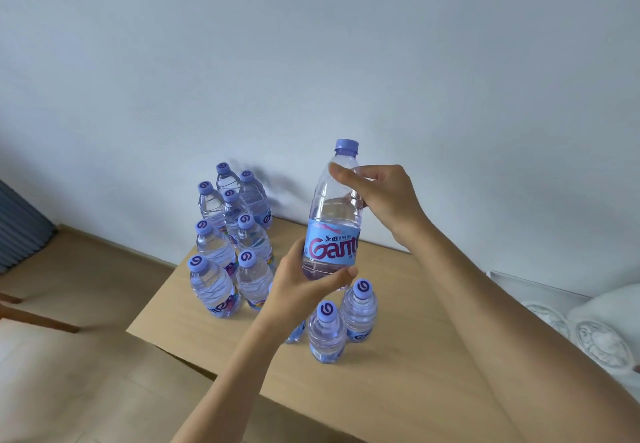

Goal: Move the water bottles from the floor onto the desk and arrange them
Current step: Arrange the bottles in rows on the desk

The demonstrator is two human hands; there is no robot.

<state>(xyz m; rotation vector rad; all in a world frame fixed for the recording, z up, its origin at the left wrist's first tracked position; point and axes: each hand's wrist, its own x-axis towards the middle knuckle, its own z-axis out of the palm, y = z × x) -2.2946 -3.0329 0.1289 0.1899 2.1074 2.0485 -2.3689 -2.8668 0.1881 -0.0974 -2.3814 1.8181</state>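
I have one water bottle raised upright above the bench, clear of its surface, held in both hands. My left hand grips the lower part, fingers curled under the blue label with the thumb across the front just below it. My right hand pinches the clear shoulder of the bottle below the lilac cap, thumb on the near side and fingers wrapped behind.

On the bench, a cluster of eight bottles stands upright in two rows running from the left edge back toward the far left corner by the wall, packed close, many touching. Nearer the middle, directly under the held bottle, stand two more bottles just beside each other, and part of a third bottle shows behind my left wrist, mostly hidden.

Past the right edge of the bench lies white bedding with clear glass dishes on it. To the left, beyond the bench, is the wooden floor and a grey pleated curtain.
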